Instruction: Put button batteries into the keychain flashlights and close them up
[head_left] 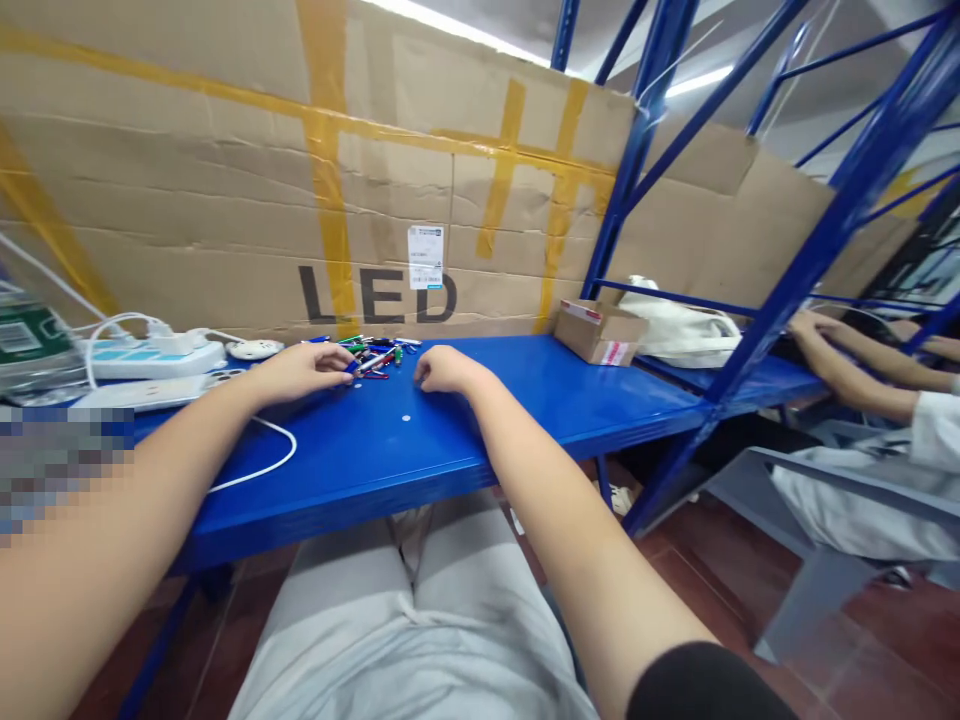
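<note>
Head view. Left hand [304,368] at the near left edge of a small heap of slim, multicoloured plastic pen-like pieces [379,352], grip loosely curled with fingertips pinching or touching one piece; actual closure not discernible. Right hand [444,370] just right of the heap, resting on the glossy blue metal desk [465,420], grip half curled and seemingly empty. Heap at the far middle of the desk, against the taped brown cardboard wall marked "LED" [375,200]. Step judged: picking single pieces from the heap; next move calls for a fine pinch. Pieces thin, mixed blue, green, red, tangled, too small to detail. Left: white power strip [157,355]. Right: small cardboard box [600,330]; another person's forearm [847,375].
</note>
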